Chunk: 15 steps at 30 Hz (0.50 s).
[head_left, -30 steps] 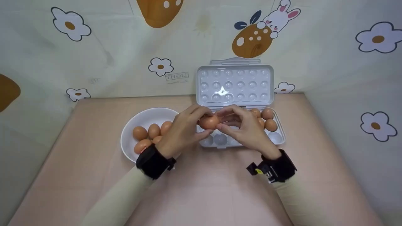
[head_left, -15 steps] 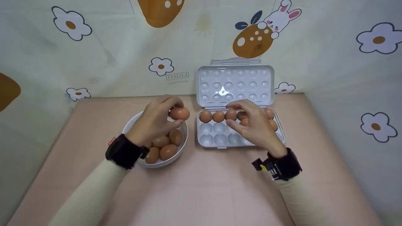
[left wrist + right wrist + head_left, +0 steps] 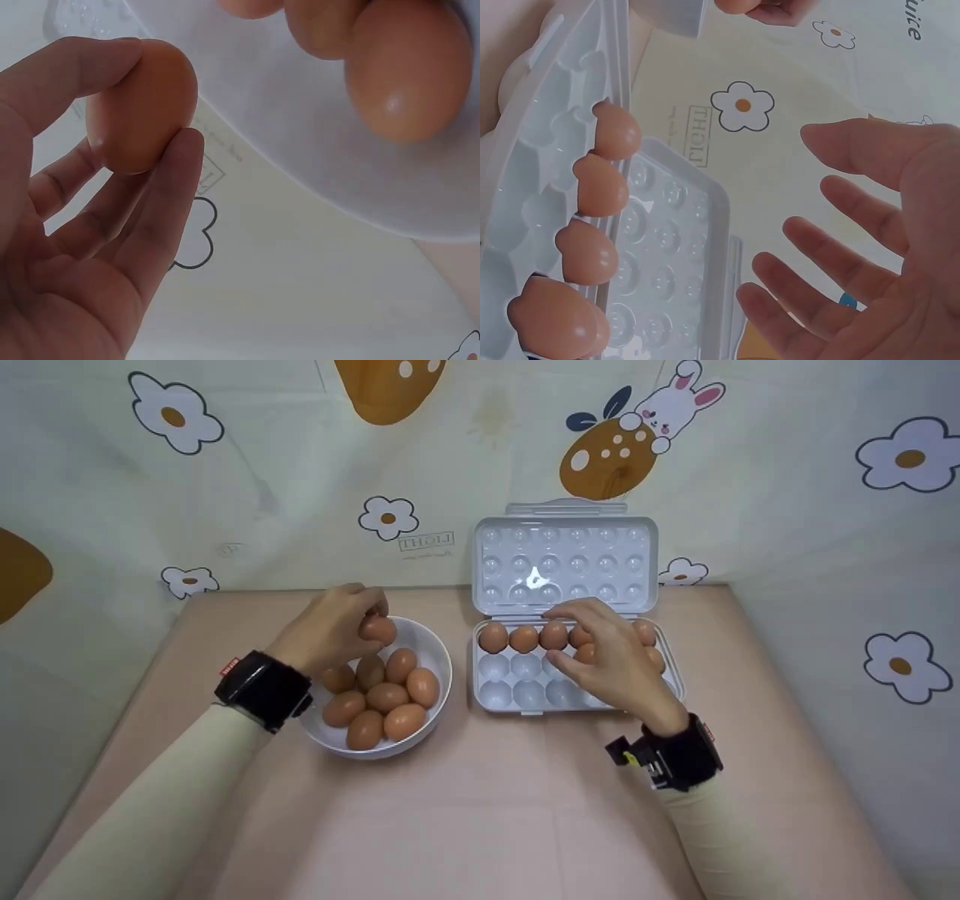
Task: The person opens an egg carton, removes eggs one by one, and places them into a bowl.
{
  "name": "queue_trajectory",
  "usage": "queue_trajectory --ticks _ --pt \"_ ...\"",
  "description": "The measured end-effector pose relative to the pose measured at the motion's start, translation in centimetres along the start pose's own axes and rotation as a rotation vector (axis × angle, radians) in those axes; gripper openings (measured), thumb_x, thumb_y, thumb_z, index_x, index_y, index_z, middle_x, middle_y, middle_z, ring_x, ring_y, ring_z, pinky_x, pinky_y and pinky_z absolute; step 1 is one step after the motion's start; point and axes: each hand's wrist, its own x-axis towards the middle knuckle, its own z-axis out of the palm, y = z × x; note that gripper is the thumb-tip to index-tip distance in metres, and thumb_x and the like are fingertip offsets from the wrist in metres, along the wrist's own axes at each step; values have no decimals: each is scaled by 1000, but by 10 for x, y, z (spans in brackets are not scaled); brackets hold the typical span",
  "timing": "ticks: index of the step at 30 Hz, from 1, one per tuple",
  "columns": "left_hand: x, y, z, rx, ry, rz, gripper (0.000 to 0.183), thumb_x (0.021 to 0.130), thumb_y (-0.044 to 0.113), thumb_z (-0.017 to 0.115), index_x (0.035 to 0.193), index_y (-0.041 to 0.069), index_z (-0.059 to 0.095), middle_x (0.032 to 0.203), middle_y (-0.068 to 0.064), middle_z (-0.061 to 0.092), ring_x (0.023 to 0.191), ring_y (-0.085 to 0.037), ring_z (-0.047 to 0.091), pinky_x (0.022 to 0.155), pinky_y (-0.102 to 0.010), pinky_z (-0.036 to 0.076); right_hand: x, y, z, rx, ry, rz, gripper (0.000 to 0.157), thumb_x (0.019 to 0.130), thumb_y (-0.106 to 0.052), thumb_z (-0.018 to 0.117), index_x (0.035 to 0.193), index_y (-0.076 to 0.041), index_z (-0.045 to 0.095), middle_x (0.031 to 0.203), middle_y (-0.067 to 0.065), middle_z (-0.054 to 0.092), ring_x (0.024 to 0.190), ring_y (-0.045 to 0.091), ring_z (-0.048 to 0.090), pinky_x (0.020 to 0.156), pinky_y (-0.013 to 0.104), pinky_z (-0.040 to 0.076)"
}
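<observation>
My left hand (image 3: 326,626) is at the far left rim of a white bowl (image 3: 442,705). It pinches a brown egg (image 3: 142,105) between thumb and fingertips. Below it, several more brown eggs (image 3: 386,697) lie in the bowl. Over the right part of an egg box (image 3: 526,694) hovers my right hand (image 3: 619,667), fingers spread and holding nothing, as the right wrist view confirms. Brown eggs (image 3: 592,251) fill the back row of the box, and others sit partly hidden behind the right hand. At the front left the cups hold no eggs.
The clear-white lid (image 3: 566,562) of the box stands raised at the back, near the patterned backdrop cloth (image 3: 300,472). A pinkish cloth (image 3: 480,810) covers the table, with bowl and box side by side on it.
Both hands were at one egg over the box. My left hand has carried that egg leftward to the bowl's far side; my right hand has let go and moved slightly right.
</observation>
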Motion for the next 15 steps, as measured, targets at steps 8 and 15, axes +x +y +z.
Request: queue_trajectory --ticks 8,15 --pt "10 -9 7 94 -94 -36 26 89 4 79 112 4 69 102 -13 61 92 -30 59 79 -40 53 -1 2 0 -12 -15 8 46 89 -11 86 133 -13 70 131 3 68 125 18 61 110 36 49" --pt "16 -8 11 123 -147 -45 25 89 1 74 112 3 69 102 -13 62 91 -30 59 81 -42 55 0 2 0 -8 -28 18 46 88 -9 86 131 -13 71 132 3 67 127 18 60 111 37 49"
